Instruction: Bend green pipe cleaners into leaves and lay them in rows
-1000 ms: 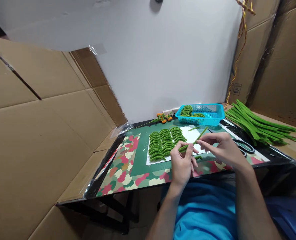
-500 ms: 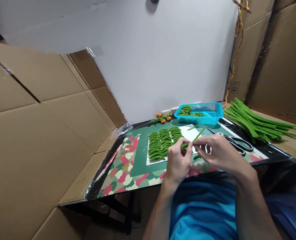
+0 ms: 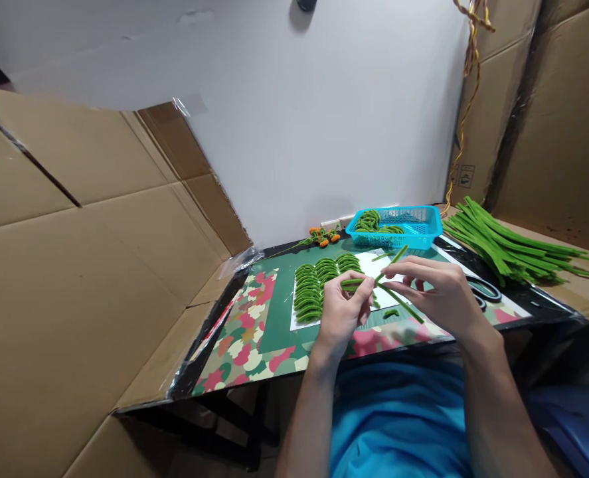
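Both hands work one green pipe cleaner (image 3: 392,295) above the table's near edge. My left hand (image 3: 341,315) pinches its folded end between thumb and fingers. My right hand (image 3: 436,299) grips the same stem where it crosses, one loose end pointing up toward the basket and the other slanting down to the right. Rows of bent green pieces (image 3: 319,284) lie on a white sheet (image 3: 381,265) just beyond the hands. A small green offcut (image 3: 391,313) rests on the sheet by the right hand.
A blue basket (image 3: 420,232) with more bent green pieces stands at the back. A bundle of long green stems (image 3: 510,247) lies at right on cardboard. Scissors (image 3: 486,289) lie behind my right hand. Small orange flowers (image 3: 324,234) sit by the white wall. Cardboard panels enclose the left.
The stem was nearly straight between both hands; it is now folded, with one end swung down to the right. Both hands have shifted slightly left and up.
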Tool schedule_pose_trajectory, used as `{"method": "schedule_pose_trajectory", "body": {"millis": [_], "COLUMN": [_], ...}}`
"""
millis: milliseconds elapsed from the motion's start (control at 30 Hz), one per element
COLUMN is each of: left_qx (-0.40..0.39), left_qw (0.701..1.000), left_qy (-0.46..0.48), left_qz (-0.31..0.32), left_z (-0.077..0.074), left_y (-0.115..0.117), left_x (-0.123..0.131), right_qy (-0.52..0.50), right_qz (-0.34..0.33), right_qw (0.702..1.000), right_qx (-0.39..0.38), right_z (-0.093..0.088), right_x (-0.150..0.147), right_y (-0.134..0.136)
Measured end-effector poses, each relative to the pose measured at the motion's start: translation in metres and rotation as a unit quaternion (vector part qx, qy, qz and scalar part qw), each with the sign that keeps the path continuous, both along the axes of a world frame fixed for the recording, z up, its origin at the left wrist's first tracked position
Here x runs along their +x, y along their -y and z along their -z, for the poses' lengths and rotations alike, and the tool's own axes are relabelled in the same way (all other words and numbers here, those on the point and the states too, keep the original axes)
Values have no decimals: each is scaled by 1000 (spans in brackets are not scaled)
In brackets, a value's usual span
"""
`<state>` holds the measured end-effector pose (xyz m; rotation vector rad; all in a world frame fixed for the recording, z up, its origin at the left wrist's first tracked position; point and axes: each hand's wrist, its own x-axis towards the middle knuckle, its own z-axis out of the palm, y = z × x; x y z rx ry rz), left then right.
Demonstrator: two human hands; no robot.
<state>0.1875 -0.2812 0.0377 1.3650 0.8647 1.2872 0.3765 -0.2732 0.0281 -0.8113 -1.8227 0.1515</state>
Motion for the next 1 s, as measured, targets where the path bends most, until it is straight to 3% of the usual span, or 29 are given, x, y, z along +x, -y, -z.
{"method": "schedule_pose_trajectory", "body": {"millis": [500, 767, 867, 1000], "left_qx": [73, 226, 316, 442], "left_qw": [993, 950, 909, 839], "left_qy": [-74, -207, -269, -315], "left_qz": [-49, -55, -51, -40], "left_z": [0, -12, -14, -14], "left_y": [1, 4, 1, -2], "left_x": [7, 5, 0, -8], "right_qy": [-38, -139, -205, -272], "right_qz": [-67, -133, -188, -321], "right_qw": [997, 979, 946, 855], "right_qx": [-8, -61, -165, -303], "right_z": [8, 6, 4, 6], "right_x": [-6, -9, -9, -11], "right_y": [-12, -9, -6, -6]}}
